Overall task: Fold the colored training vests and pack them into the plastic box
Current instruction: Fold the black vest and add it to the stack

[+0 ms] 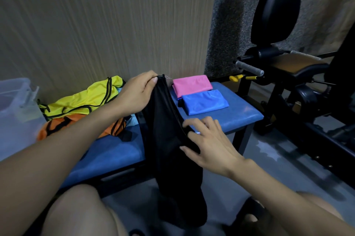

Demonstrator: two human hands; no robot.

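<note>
The room is dim, with a cool bluish cast. A pale sheen lies on the blue counter [226,118] toward 3 o'clock, and wet-looking glare marks the floor [269,149]. The right hand's fingertips [194,122] are motion-blurred. Wide-angle distortion bends the edges; the plastic box [13,101] at 9 o'clock looks hazy.

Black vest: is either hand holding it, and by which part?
Yes. The left hand pinches the black vest at its top edge, letting it hang. The right hand touches its right edge midway down, fingers spread; a firm grip there cannot be told.
</note>
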